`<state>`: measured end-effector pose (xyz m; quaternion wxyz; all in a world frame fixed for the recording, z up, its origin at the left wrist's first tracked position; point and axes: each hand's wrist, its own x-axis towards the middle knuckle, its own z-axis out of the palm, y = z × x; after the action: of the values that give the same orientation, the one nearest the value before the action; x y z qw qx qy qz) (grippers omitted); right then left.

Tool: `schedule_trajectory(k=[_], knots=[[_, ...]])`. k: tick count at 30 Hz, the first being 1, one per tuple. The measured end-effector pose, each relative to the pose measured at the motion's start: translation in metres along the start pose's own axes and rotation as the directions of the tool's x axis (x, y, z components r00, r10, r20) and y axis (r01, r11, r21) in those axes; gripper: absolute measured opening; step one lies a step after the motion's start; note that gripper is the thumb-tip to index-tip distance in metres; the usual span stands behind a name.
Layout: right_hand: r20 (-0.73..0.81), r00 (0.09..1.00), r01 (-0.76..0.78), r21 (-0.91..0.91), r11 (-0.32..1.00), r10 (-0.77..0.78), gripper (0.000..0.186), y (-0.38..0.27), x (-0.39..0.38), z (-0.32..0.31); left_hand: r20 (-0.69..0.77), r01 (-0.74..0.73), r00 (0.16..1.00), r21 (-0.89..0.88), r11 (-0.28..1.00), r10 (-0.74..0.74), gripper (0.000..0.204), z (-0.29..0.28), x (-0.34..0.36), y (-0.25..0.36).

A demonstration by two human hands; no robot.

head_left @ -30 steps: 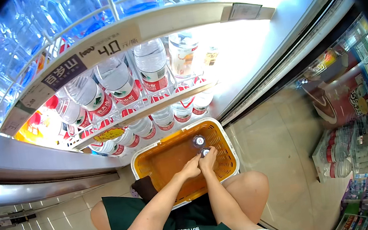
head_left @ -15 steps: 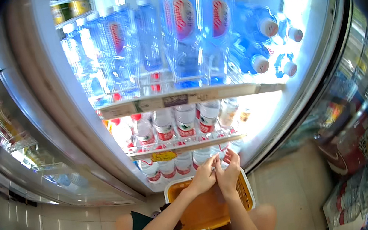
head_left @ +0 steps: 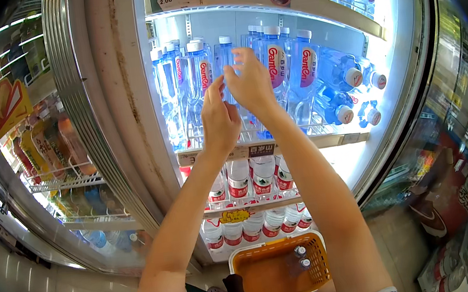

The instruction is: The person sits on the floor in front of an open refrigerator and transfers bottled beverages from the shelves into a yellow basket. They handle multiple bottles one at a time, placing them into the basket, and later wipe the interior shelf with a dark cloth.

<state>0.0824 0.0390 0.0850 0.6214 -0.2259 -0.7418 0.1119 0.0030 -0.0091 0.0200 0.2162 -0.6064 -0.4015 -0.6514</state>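
Observation:
My left hand (head_left: 220, 121) and my right hand (head_left: 250, 85) are raised in front of the middle shelf of an open fridge, fingers loosely bent and apart, holding nothing that I can see. Blue-tinted bottles with white caps stand just behind them (head_left: 306, 83); whether my fingertips touch one, I cannot tell. Other blue bottles (head_left: 337, 67) lie stacked at the right, caps outward. Below my arms an orange basket (head_left: 254, 279) with a white rim holds two small capped bottles (head_left: 301, 253) at its right side.
Red-labelled bottles (head_left: 262, 180) fill the lower shelves, behind rails (head_left: 334, 140). Another lit drinks cabinet (head_left: 51, 146) is at the left beyond a metal frame (head_left: 115, 120). A glass door (head_left: 434, 96) and stacked goods (head_left: 436, 196) are at the right. A dark cloth (head_left: 236, 290) hangs over the basket's edge.
Both hands have risen from inside the basket, where they were on a small bottle, up to the blue bottles, and are now apart at the fingers. The view has tilted up.

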Motion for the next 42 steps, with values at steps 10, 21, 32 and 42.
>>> schedule_trajectory(k=[10, 21, 32, 42], knots=[[0.081, 0.925, -0.31, -0.404, 0.861, 0.371, 0.072, 0.033, 0.074, 0.055, 0.01, 0.125, 0.992, 0.017, 0.992, -0.125, 0.048, 0.014, -0.016, -0.015], [0.139, 0.942, -0.237, -0.372, 0.897, 0.307, 0.074, -0.002, 0.05, 0.021, -0.016, 0.114, 0.993, 0.057, 0.992, -0.113, 0.05, 0.014, -0.017, -0.017], [0.148, 0.978, 0.174, -0.173, 0.97, -0.149, 0.051, -0.054, -0.016, -0.05, 0.027, -0.006, 1.0, 0.075, 0.997, 0.004, 0.074, -0.006, -0.013, -0.001], [0.115, 0.993, 0.03, -0.062, 0.998, -0.022, 0.061, -0.131, -0.091, -0.197, -0.007, -0.127, 0.992, 0.039, 0.991, 0.128, 0.073, -0.026, -0.044, 0.153]])
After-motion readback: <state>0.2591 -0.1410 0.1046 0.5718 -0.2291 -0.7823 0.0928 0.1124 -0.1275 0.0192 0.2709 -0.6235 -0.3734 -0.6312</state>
